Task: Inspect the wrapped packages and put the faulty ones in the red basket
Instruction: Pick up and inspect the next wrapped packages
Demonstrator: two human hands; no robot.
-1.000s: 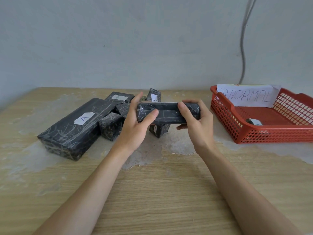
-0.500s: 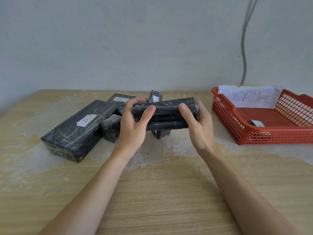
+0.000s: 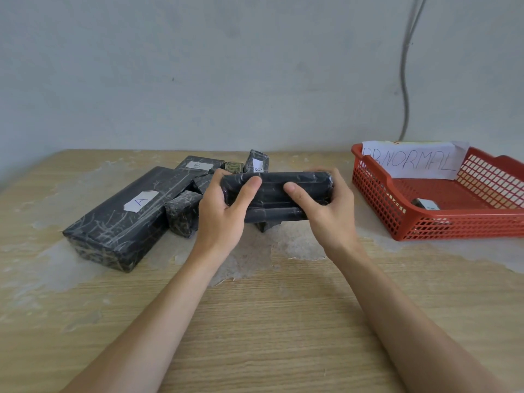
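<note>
- Your left hand [image 3: 221, 219] grips the left end of a long dark wrapped package [image 3: 272, 188]: the thumb is pressed on the near face and the fingers are curled over the top edge.
- Your right hand [image 3: 331, 219] grips the right end the same way, thumb on the near face and fingers wrapped behind.
- The held package lies level between both hands, raised above the tabletop [image 3: 255, 321], near the middle of the scene. Its wrap shows creases and lengthwise folds.
- A pile of other wrapped packages sits on the tabletop to the left and behind. The large package marked "A" [image 3: 127, 217] lies flat at the far left of the group.
- A small cube-shaped package [image 3: 183, 211] touches the right side of "A".
- A flat package marked "B" [image 3: 198, 165] lies at the far side, and a narrow package [image 3: 256, 163] stands tilted just behind the held one.
- The red basket [image 3: 377, 194] stands on the tabletop at the right, well apart from your hands. It contains one small package [image 3: 425, 204] near its front wall.
- A paper sign [image 3: 411, 160] leans against the basket's far wall; the readable letters are "NORMAL", and the start of the word is partly covered.
</note>
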